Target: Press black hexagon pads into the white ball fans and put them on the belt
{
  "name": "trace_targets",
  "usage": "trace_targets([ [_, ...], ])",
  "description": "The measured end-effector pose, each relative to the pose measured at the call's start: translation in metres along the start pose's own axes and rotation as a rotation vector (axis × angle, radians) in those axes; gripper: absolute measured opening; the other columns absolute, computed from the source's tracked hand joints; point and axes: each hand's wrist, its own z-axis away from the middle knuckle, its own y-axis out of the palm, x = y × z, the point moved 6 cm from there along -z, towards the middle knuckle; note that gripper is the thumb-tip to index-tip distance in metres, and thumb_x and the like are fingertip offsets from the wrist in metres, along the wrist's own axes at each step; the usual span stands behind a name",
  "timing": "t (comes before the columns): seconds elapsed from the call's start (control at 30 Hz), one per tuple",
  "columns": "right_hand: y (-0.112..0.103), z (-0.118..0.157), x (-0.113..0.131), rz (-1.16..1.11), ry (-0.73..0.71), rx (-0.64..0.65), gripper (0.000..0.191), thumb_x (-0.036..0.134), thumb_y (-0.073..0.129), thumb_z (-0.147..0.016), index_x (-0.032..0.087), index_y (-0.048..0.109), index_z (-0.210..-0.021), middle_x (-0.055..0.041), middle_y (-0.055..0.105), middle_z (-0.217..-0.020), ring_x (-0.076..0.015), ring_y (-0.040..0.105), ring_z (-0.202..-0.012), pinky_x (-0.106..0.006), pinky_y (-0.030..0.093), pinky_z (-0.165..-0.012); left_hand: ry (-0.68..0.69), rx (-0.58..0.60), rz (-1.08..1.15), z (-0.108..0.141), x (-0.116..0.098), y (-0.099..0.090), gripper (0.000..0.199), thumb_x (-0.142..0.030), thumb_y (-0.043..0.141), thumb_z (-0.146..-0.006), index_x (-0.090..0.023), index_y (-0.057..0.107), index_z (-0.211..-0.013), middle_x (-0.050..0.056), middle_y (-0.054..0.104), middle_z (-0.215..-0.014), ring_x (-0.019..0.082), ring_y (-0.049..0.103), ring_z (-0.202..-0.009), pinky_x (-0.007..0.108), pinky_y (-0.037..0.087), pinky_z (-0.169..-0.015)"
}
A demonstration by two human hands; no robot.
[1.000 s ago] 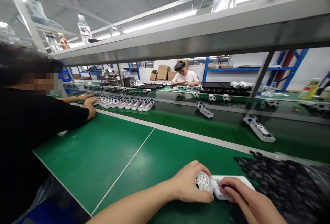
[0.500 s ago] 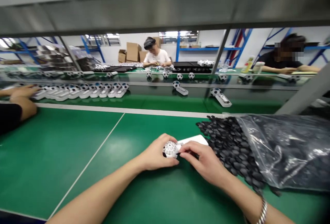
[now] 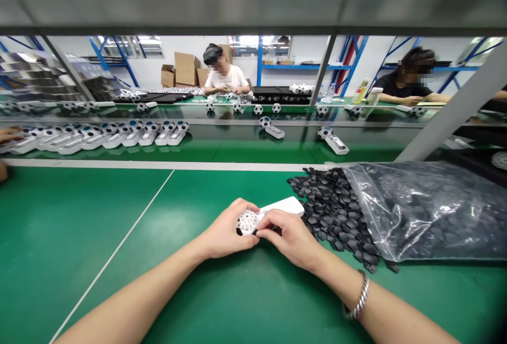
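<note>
My left hand [image 3: 225, 230] is closed around the ball-shaped head of a white football-headed handheld device [image 3: 283, 206]. The head is an open white lattice facing up, with black patches low on its side; the handle points right and away. The thumb and forefinger of my right hand [image 3: 287, 236] are pinched at the ball's right side, pressing a small black plastic piece that their tips mostly hide. Just right of the handle lies a pile of loose black plastic pieces [image 3: 344, 217].
A clear plastic bag [image 3: 431, 212] of black pieces lies on the green table [image 3: 158, 291]. Beyond a white strip, football-headed devices [image 3: 130, 134] stand in a row and others [image 3: 335, 143] lie apart. A hand [image 3: 10, 135] shows at far left; two people sit opposite. A shelf hangs overhead.
The view has shifted to the right and tilted down slightly. Both hands keep hold at the ball, my right fingertips now closer against its side. The arm at far left has mostly left view.
</note>
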Motion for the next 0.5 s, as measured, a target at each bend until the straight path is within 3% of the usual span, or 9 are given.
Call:
trace_targets([
  [0.23, 0.0009, -0.0022, -0.0042, 0.051, 0.075, -0.03, 0.008, 0.014, 0.063, -0.072, 0.019, 0.057, -0.07, 0.0023, 0.058, -0.073, -0.0126, 0.052, -0.07, -0.022, 0.039, -0.063, -0.043, -0.021, 0.034, -0.0001, 0.0, 0.0029, 0.037, -0.016, 0.056, -0.061, -0.021, 0.049, -0.097, 0.0, 0.048, -0.092, 0.016, 0.051, -0.081, 0.027, 0.043, -0.07],
  [0.5, 0.0038, -0.0072, -0.0092, 0.026, 0.113, -0.02, 0.013, 0.012, 0.064, -0.069, 0.019, 0.054, -0.067, 0.0045, 0.055, -0.066, -0.0111, 0.05, -0.064, -0.021, 0.036, -0.059, 0.013, -0.058, 0.011, -0.0014, 0.003, 0.0026, 0.039, -0.014, 0.059, -0.056, -0.02, 0.052, -0.094, 0.001, 0.047, -0.093, 0.018, 0.048, -0.087, 0.028, 0.04, -0.074],
])
